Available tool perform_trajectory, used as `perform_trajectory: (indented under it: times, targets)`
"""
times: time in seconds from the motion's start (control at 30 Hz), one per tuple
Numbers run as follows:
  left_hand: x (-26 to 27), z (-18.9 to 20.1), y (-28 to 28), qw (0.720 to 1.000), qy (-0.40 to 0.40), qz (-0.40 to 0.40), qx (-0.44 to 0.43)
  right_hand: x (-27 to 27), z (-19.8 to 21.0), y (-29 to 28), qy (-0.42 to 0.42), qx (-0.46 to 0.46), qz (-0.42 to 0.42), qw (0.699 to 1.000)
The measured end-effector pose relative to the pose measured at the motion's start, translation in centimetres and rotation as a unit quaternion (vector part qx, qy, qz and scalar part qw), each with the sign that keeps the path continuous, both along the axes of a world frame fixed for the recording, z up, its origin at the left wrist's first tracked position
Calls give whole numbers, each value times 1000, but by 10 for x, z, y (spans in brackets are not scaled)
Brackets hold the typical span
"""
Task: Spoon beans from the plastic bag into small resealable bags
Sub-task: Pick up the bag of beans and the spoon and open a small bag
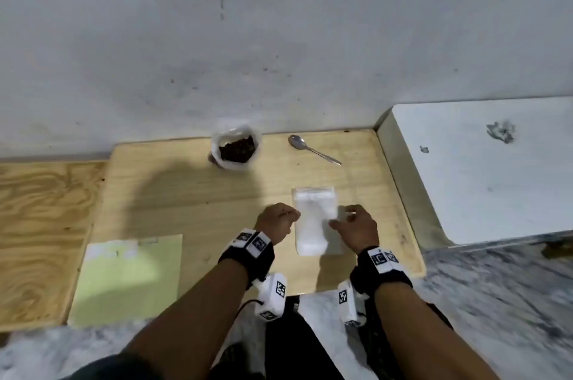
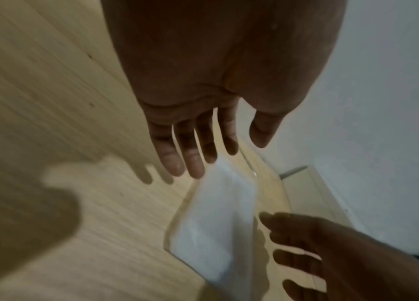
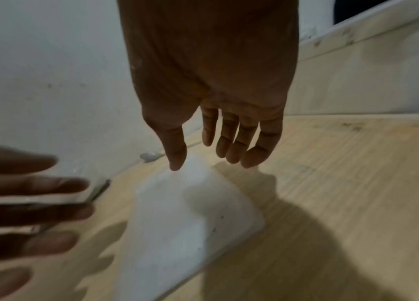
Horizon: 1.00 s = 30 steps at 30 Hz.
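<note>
A stack of small clear resealable bags [image 1: 313, 218] lies flat on the light wooden board [image 1: 192, 193]. My left hand [image 1: 279, 221] hovers at its left edge, fingers straight and spread, holding nothing [image 2: 197, 150]. My right hand [image 1: 353, 226] hovers at the stack's right edge, its fingers relaxed and empty too [image 3: 218, 146]. The bags [image 2: 210, 224] [image 3: 190, 220] lie between both hands. At the back stands the open plastic bag of dark beans [image 1: 236, 148]. A metal spoon [image 1: 311, 152] lies to its right on the board.
A pale green paper sheet [image 1: 130, 277] lies at the board's front left. A white slab [image 1: 483, 168] borders the board on the right, and a grey wall [image 1: 279, 38] runs behind. Darker plywood [image 1: 43, 224] lies to the left.
</note>
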<state>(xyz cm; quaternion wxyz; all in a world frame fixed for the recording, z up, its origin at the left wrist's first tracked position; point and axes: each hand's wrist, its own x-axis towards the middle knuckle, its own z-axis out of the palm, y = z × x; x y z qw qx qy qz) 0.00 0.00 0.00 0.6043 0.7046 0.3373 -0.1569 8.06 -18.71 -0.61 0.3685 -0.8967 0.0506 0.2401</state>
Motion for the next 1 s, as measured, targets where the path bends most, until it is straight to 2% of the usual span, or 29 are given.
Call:
perform_trajectory:
  times: [0.07, 0.23, 0.43, 0.6, 0.7, 0.8, 0.9, 1.0]
  targets:
    - [23, -15, -15, 998, 15, -3, 54, 13, -13, 0, 18, -20, 5, 1000]
    - [41, -33, -36, 995, 67, -6, 74, 16, -31, -2, 50, 15, -2, 999]
    - [35, -48, -36, 996, 75, 28, 39, 17, -38, -8, 36, 77, -54, 995]
    - [34, -46, -32, 996, 73, 55, 9, 22, -41, -16, 27, 109, -50, 992]
    - [34, -43, -29, 997, 55, 54, 20, 25, -37, -19, 22, 147, -33, 988]
    - [37, -32, -24, 996, -1, 62, 71, 30, -21, -18, 70, 234, -39, 969]
    - [42, -9, -15, 989, -81, 114, 40, 36, 0, -14, 123, 285, -14, 950]
    - [48, 18, 2, 978, -148, 148, 9, 41, 21, 1, 168, 270, 65, 946]
